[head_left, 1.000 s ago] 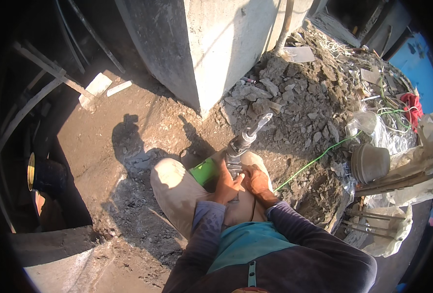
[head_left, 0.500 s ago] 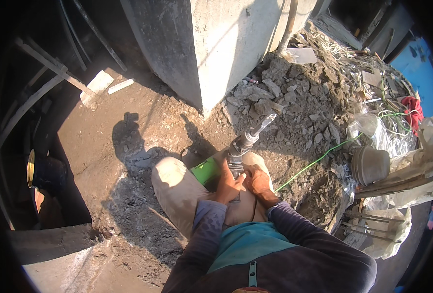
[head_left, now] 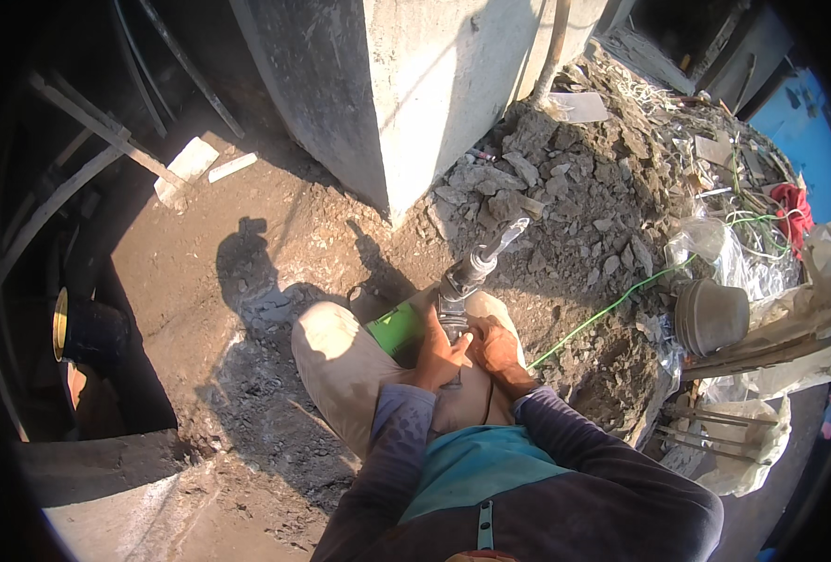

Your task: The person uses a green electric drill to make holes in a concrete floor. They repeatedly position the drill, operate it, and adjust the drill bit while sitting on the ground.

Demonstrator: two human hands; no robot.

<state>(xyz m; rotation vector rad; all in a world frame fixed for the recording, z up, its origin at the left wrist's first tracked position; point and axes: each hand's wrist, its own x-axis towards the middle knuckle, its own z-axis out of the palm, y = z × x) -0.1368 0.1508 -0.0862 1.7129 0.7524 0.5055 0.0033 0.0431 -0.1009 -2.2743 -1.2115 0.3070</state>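
A hammer drill (head_left: pixel 470 273) with a dark front end and a metal bit rests across my lap, its bit aimed up and to the right. My left hand (head_left: pixel 439 358) is wrapped against the drill's dark body, with the thumb pointing right. A bright green housing (head_left: pixel 394 328), seemingly part of the same tool, shows left of that hand. Pressed close to the drill's right side is my right hand (head_left: pixel 498 351), its fingers curled inward and touching the left fingertips. What lies inside those right fingers is hidden.
Ahead stands a concrete column (head_left: pixel 415 103). Broken rubble (head_left: pixel 565 178) is heaped at the right. A green cable (head_left: pixel 612 307) crosses the dirt toward stacked buckets (head_left: pixel 712 317) and plastic sheeting. On the left, a black bucket (head_left: pixel 95 328) lies by a dark pit, below wooden poles (head_left: pixel 69 192).
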